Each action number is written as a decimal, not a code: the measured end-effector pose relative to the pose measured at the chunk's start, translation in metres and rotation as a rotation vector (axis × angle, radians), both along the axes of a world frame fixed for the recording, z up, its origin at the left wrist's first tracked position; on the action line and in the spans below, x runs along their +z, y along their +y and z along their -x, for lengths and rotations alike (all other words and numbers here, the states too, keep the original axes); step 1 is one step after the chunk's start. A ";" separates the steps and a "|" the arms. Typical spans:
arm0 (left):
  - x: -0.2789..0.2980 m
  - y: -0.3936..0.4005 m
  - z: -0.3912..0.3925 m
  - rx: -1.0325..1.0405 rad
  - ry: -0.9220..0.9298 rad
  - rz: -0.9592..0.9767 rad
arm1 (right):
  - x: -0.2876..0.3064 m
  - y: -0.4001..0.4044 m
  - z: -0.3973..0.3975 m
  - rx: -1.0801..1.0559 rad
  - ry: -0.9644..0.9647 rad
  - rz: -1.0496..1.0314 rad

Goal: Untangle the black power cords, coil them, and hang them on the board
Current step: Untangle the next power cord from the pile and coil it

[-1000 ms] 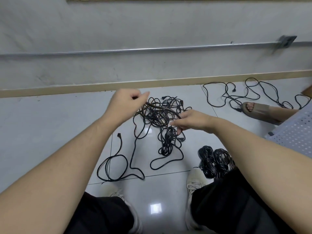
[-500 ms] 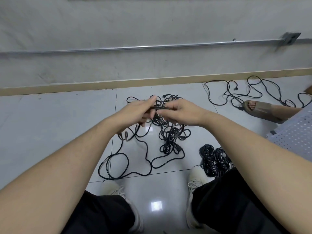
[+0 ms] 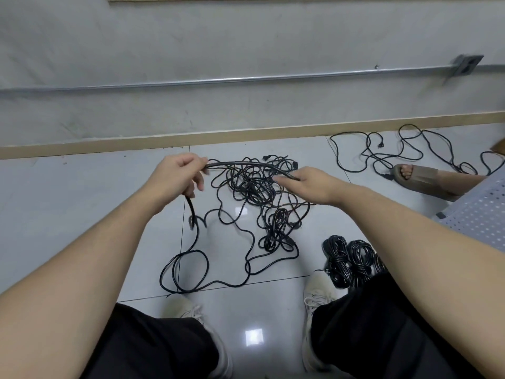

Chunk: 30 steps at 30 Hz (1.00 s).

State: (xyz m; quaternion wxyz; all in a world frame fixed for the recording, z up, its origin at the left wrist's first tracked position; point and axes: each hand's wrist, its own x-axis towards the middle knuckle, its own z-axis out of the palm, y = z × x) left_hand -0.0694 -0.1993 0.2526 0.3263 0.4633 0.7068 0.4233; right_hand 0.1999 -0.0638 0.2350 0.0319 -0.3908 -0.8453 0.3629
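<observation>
The left hand (image 3: pixel 177 177) and right hand (image 3: pixel 308 184) each pinch one cord (image 3: pixel 246 164), stretching a span between them, likely to draw it free of the tangle (image 3: pixel 259 195) on the floor (image 3: pixel 82 203); coils (image 3: pixel 348 259) lie nearby.

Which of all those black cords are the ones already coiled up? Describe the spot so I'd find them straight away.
Start at the person's right shoe on the tiled floor. Just beside it, against the right trouser leg, lie the coiled cords. Unlike the loose tangle under the hands, these are tight bundles wrapped round their middles.
</observation>
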 end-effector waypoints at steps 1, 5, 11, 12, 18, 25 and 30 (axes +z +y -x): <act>0.000 -0.001 -0.003 -0.041 -0.019 0.014 | 0.004 -0.002 0.005 0.001 0.009 -0.024; -0.001 0.004 -0.026 -0.272 0.005 0.104 | 0.010 -0.017 0.025 0.086 0.003 -0.095; 0.004 0.013 -0.052 -0.361 0.159 0.067 | 0.005 -0.024 0.027 0.142 0.037 0.036; 0.009 0.012 -0.050 -0.331 0.120 0.033 | 0.001 -0.020 0.023 0.136 0.008 0.065; 0.016 0.000 -0.021 -0.131 0.057 -0.068 | -0.024 0.000 -0.005 0.007 -0.026 0.165; 0.001 -0.010 0.007 -0.123 0.027 0.124 | -0.020 0.002 0.001 -0.002 0.045 0.055; 0.003 -0.004 -0.023 -0.280 -0.069 0.198 | 0.002 -0.010 0.017 0.120 0.044 -0.046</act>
